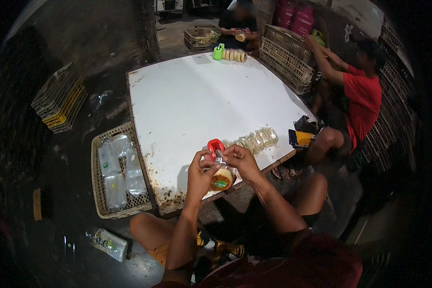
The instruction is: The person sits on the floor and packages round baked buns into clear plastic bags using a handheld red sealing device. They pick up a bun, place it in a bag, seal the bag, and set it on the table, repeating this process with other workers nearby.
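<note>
A round, browned bread (222, 177) in a clear plastic bag hangs from my fingers just above the table's near edge. My left hand (201, 175) pinches one side of the gathered bag neck. On the other side, my right hand (243, 163) grips the neck between thumb and fingers. The bag bears a green label. Right behind my fingertips stands a red bag-neck tape dispenser (214, 144), partly hidden by them. Beyond my right hand, a row of bagged round breads (260, 139) lies on the white table (201, 104).
At the left, a plastic crate (95, 180) holds packs of clear bags. Another pack (109, 244) lies on the floor. Across the table are a green dispenser (219, 52) and more breads (234, 55). One person (239, 21) sits there; another (361, 90) reaches over stacked crates (286, 54).
</note>
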Demonstrator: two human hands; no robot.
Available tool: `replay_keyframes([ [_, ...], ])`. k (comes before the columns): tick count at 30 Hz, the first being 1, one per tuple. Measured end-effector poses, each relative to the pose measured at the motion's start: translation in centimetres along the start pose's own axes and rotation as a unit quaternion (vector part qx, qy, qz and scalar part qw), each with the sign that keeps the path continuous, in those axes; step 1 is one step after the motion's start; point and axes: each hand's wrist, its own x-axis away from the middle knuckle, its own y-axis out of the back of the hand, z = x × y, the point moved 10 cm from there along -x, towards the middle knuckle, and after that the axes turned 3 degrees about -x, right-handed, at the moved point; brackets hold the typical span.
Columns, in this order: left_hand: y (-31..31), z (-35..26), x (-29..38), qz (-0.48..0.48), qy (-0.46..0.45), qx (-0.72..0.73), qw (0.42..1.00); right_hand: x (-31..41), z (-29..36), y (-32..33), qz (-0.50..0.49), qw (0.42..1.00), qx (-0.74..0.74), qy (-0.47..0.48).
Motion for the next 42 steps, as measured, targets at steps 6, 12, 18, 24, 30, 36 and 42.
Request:
replay_keyframes([
  [6,1.1,1.9,-0.3,-0.053,-0.012,-0.027,0.998,2.7,3.7,-1.4,-0.03,0.91,0.359,0.205],
  [12,-0.1,4.8,-0.6,-0.051,0.047,-0.012,0.998,1.9,1.3,0.3,-0.095,0.97,0.171,0.142],
  [18,-2.6,7.3,2.7,-0.008,0.278,0.159,0.947,3.1,-1.1,3.0,-0.209,0.951,0.095,0.206],
  [24,-1.5,0.0,0.7,0.016,-0.06,-0.015,0.998,-1.9,-8.2,10.4,-0.122,0.961,0.246,-0.026],
  [30,-0.8,-6.8,2.3,-0.018,-0.303,-0.192,0.933,-1.6,-14.0,9.7,-0.016,0.974,0.211,-0.085],
  [36,0.5,-5.9,1.8,-0.034,-0.261,-0.057,0.963,-1.0,-12.4,7.5,0.0,0.971,0.223,-0.089],
  [42,2.5,1.6,0.0,-0.091,0.036,0.201,0.975,2.8,-14.3,9.4,0.012,0.946,0.301,-0.12],
])
